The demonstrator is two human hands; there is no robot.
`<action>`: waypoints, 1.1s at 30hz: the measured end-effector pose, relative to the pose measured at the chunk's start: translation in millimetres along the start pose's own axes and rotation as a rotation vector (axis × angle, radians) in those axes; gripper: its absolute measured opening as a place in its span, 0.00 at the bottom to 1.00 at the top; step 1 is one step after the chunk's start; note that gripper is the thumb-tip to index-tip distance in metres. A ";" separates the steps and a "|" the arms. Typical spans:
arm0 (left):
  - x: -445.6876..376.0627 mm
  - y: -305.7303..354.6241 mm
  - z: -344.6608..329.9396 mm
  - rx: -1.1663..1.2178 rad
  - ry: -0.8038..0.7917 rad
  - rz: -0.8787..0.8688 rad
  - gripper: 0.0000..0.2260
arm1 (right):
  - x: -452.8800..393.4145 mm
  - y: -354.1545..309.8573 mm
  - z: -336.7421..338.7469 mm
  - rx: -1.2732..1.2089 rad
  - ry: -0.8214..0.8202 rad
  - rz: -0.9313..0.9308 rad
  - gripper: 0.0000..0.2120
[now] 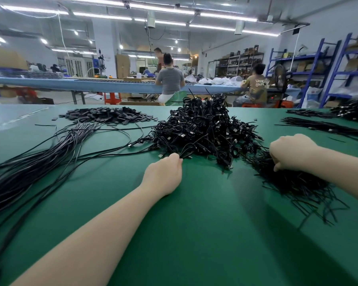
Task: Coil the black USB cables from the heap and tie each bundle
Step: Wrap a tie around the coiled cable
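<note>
While my forearms stretch over the green felt worktop [194, 234], my right hand [291, 152] curls into the loose pile of thin black tie strips [293, 182], grasping some. My left hand [163, 174] reaches the near edge of the tangled heap of black USB cables [203, 129], fingertips pinching a cable there. Farther left lie long straight black cables [33, 159], then flat black tags [108, 116].
</note>
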State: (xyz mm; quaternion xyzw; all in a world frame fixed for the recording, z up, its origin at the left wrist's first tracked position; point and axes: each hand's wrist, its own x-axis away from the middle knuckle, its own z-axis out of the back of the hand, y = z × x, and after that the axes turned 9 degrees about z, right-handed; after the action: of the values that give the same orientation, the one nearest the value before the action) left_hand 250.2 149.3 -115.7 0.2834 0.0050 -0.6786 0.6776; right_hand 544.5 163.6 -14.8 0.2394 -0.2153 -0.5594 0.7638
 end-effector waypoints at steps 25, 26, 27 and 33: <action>-3.9 2.4 11.9 0.324 -0.155 -0.008 0.16 | -11.3 -102.7 67.4 -0.368 0.688 0.362 0.11; -2.6 3.8 12.0 0.282 -0.160 -0.025 0.16 | -12.6 -109.0 69.0 -0.364 0.685 0.354 0.11; -1.3 5.0 11.7 0.250 -0.161 -0.036 0.15 | -13.6 -113.6 70.3 -0.362 0.683 0.346 0.11; 1.9 10.6 11.5 -0.044 -0.071 -0.053 0.14 | -13.9 -126.8 74.8 -0.397 0.669 0.352 0.13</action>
State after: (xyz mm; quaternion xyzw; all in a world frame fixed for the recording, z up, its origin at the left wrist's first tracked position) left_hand 255.7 142.3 -102.7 0.2442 0.0034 -0.7057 0.6651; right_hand 400.6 134.6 -33.3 0.2155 0.1185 -0.3428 0.9066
